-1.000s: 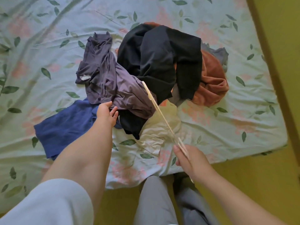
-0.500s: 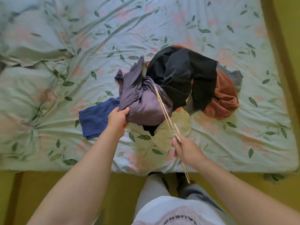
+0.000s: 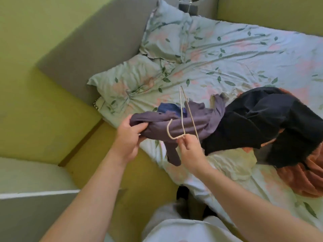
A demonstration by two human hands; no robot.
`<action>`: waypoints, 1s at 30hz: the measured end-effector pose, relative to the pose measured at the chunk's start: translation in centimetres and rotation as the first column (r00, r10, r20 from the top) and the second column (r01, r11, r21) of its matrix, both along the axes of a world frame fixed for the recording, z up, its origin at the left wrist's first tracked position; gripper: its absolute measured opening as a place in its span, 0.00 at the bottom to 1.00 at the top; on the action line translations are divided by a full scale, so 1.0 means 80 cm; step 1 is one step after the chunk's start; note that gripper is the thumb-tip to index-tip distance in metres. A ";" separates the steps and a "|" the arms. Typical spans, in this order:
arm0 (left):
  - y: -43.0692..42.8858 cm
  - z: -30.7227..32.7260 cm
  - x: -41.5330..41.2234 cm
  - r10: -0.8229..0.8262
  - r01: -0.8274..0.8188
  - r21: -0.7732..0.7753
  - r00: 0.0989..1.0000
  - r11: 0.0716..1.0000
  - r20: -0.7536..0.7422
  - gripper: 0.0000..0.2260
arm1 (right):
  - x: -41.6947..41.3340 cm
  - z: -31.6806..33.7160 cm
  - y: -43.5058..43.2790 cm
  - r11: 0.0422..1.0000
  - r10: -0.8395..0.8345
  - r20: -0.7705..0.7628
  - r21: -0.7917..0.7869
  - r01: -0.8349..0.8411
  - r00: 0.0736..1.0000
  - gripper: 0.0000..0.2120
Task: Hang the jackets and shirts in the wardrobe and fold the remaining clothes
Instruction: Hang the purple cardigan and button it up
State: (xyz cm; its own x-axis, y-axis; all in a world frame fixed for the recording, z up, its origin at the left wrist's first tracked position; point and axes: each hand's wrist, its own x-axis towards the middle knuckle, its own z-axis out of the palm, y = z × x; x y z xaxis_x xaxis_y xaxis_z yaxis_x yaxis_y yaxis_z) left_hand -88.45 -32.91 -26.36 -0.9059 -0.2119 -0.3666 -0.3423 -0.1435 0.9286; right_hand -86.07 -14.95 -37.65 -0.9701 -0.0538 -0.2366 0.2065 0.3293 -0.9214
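Observation:
My left hand (image 3: 128, 135) grips a bunched end of a grey-purple shirt (image 3: 195, 122), lifted off the bed's near edge with a sleeve hanging down. My right hand (image 3: 189, 149) pinches a thin pale hanger (image 3: 182, 117) near its hook, held over the shirt. To the right on the floral bedsheet (image 3: 244, 55) lie a black garment (image 3: 262, 123), a rust-brown garment (image 3: 307, 179) and a pale yellow one (image 3: 232, 163). A blue garment (image 3: 168, 109) peeks out behind the shirt.
Two floral pillows (image 3: 138, 79) sit at the head of the bed against a grey headboard (image 3: 97, 42). Yellow-green floor (image 3: 35, 110) lies to the left. A pale furniture edge (image 3: 35, 193) is at the lower left. My legs stand by the bed.
My left hand has pulled the grey-purple shirt up and leftward off the pile. The hanger has turned in my right hand, its hook now over the shirt. My view has swung left.

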 end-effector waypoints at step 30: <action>-0.386 0.182 0.283 0.309 -0.599 -0.798 0.772 0.064 -0.555 0.11 | 0.061 0.265 -0.362 0.809 0.564 -0.373 0.074 -0.583 0.736 0.14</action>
